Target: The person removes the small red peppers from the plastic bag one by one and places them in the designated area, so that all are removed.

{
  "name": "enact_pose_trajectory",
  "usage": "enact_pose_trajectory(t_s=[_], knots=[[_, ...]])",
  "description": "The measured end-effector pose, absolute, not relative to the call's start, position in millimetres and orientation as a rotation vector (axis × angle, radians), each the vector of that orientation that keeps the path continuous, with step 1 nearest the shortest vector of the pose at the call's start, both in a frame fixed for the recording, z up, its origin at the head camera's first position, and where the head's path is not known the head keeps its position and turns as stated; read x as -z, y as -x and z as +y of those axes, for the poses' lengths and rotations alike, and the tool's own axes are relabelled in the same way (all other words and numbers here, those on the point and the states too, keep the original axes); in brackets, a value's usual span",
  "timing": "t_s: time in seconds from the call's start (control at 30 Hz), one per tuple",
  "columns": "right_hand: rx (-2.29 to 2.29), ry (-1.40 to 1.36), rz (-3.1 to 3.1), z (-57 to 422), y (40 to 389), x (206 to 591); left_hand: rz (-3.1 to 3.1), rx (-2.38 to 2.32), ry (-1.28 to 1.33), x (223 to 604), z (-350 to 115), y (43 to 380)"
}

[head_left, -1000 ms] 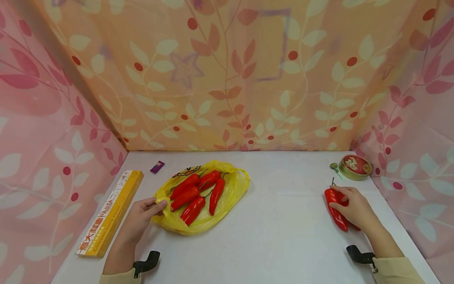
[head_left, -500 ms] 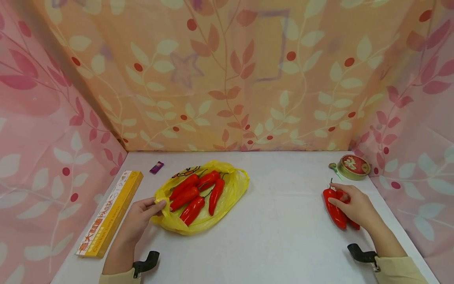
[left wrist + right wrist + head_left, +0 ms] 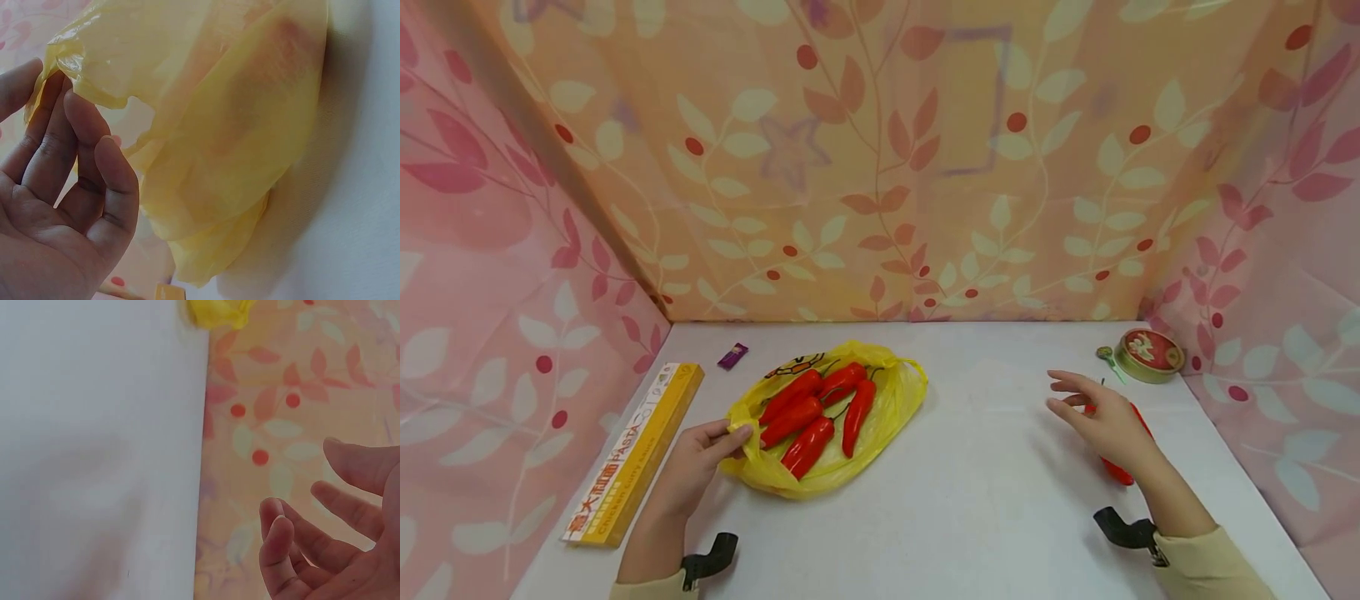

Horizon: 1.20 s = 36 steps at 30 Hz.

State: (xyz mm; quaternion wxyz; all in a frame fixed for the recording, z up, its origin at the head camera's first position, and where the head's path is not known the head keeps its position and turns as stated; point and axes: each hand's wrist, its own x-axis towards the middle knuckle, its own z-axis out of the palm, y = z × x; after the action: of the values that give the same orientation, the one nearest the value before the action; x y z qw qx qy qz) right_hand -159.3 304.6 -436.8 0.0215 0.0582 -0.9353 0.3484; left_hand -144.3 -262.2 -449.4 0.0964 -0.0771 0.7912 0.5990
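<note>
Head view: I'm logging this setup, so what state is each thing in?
Yellow bag, open
Bagged red peppers, lying inside, stems attached where visible
Left hand, pinching the bag's edge
Right hand, holding nothing
Right-side red peppers, partly hidden behind that hand
Round tin, closed
Pasta box, lying down; sealed or not, unclear
Purple packet, lying flat; seal too small to tell

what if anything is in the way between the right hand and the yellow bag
Nothing visible: in the head view, only white tabletop lies between the right hand and the yellow bag. The left hand pinches its opposite edge.
</note>
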Motion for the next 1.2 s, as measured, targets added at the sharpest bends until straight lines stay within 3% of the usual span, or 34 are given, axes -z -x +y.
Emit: enact_pose_trajectory(t_s=[0.5, 1.2], knots=[[-1.252, -0.361, -2.852, 234, 176, 444, 2.353, -1.77, 0.21, 449, -264, 143], [-1.57, -0.392, -2.824, 151, 194, 447, 2.352, -1.775, 0.2, 451, -265, 144]])
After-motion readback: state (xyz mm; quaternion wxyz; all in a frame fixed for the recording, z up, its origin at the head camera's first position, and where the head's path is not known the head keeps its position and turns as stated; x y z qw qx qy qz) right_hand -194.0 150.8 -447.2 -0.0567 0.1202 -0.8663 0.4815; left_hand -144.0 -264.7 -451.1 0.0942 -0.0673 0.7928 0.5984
